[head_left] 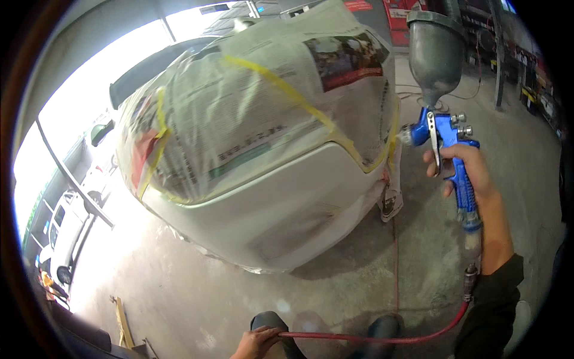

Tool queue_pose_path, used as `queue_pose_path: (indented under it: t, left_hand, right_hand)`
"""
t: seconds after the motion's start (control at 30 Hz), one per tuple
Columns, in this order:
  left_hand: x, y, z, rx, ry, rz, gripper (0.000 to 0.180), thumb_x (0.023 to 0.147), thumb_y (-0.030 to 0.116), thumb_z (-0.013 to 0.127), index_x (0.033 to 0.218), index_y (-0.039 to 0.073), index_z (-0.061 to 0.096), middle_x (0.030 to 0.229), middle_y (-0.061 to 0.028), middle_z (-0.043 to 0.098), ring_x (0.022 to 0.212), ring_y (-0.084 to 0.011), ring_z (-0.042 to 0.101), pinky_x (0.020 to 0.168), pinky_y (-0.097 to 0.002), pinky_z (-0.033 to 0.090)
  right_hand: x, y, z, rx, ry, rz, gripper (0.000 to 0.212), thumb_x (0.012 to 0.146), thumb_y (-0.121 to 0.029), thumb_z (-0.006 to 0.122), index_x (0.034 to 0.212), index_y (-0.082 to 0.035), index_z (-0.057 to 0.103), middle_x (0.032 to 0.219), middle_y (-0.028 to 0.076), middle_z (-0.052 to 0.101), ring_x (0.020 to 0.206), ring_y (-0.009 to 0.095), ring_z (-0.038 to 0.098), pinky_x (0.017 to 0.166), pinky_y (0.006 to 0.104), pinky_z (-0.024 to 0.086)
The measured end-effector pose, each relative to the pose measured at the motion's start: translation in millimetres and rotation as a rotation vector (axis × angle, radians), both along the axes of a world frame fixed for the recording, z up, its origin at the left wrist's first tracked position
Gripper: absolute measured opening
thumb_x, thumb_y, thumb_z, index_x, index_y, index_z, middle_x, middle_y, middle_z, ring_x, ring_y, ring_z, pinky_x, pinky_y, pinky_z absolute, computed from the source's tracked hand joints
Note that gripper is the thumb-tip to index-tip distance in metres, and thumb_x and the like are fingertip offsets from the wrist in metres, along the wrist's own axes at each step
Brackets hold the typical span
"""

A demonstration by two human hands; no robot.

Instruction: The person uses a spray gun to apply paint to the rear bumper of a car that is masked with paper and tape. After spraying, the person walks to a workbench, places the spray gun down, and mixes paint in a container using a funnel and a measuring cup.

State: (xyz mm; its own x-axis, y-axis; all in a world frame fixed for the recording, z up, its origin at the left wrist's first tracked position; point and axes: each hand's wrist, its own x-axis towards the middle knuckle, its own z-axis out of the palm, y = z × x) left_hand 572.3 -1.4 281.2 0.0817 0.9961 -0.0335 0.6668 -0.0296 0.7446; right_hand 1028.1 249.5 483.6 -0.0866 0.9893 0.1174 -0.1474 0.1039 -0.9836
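My right hand (469, 167) is wrapped round the grip of a blue spray gun (445, 128), fingers at its silver trigger. A grey paint cup (435, 57) sits upright on top of the gun, and the nozzle points left toward the car. From the base of the grip a red air hose (382, 340) curves down and left to my left hand (258, 344), which is closed round it. In front of me is a car's white bumper (257, 209) with a darker dull patch low on its right part. Newspaper sheets (239, 113) and yellow masking tape (281, 87) cover the bodywork above it.
Concrete floor (359, 299) surrounds the car. A thin line (395, 257) runs along it right of the bumper, and more hose (418, 93) lies behind the gun. A yellowish stand (122, 323) is at lower left. White cars (66, 230) stand outside; shelves (532, 78) line the right.
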Motion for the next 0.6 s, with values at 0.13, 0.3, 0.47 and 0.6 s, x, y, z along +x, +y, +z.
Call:
queue_pose_path:
  t: [0.13, 0.3, 0.47, 0.6]
  left_hand:
    - [-3.0, -10.6, 28.4, 0.005, 0.262, -0.126, 0.024, 0.09, 0.023, 0.063, 0.111, 0.012, 0.068, 0.095, -0.0101, 0.068, 0.082, -0.0301, 0.068, 0.066, -0.0393, 0.055]
    - [-33.8, -37.2, 15.5, 0.121, 0.273, -0.092, 0.023, 0.09, 0.022, 0.063, 0.111, 0.013, 0.068, 0.089, -0.0089, 0.067, 0.077, -0.0306, 0.067, 0.063, -0.0404, 0.054]
    - [-86.2, -82.9, -19.0, 0.136, 0.225, -0.079, 0.023, 0.088, 0.019, 0.062, 0.11, 0.014, 0.068, 0.092, -0.0094, 0.067, 0.078, -0.0318, 0.067, 0.065, -0.0424, 0.053]
    - [-113.5, -104.0, -40.8, 0.095, 0.303, 0.003, 0.023, 0.091, 0.02, 0.057, 0.11, 0.015, 0.068, 0.095, -0.01, 0.066, 0.082, -0.0316, 0.067, 0.067, -0.043, 0.052]
  right_hand:
    - [-11.6, -8.6, 33.0, 0.027, -0.285, -0.239, 0.032, 0.084, -0.024, 0.057, 0.101, 0.002, 0.065, 0.089, 0.011, 0.068, 0.073, 0.015, 0.068, 0.044, 0.025, 0.053]
    - [-70.6, -65.1, 51.0, -0.001, -0.283, -0.015, 0.035, 0.082, -0.021, 0.055, 0.106, 0.003, 0.063, 0.093, 0.014, 0.068, 0.074, 0.018, 0.068, 0.045, 0.0262, 0.055]
    - [-163.7, -155.9, 24.2, 0.019, 0.02, 0.261, 0.045, 0.079, -0.015, 0.055, 0.118, 0.008, 0.055, 0.105, 0.02, 0.064, 0.076, 0.022, 0.067, 0.046, 0.0299, 0.059]
    - [-133.1, -209.1, -52.0, -0.039, -0.124, -0.322, 0.048, 0.084, -0.031, 0.059, 0.121, 0.0, 0.06, 0.103, 0.007, 0.065, 0.071, 0.014, 0.061, 0.04, 0.0221, 0.046]
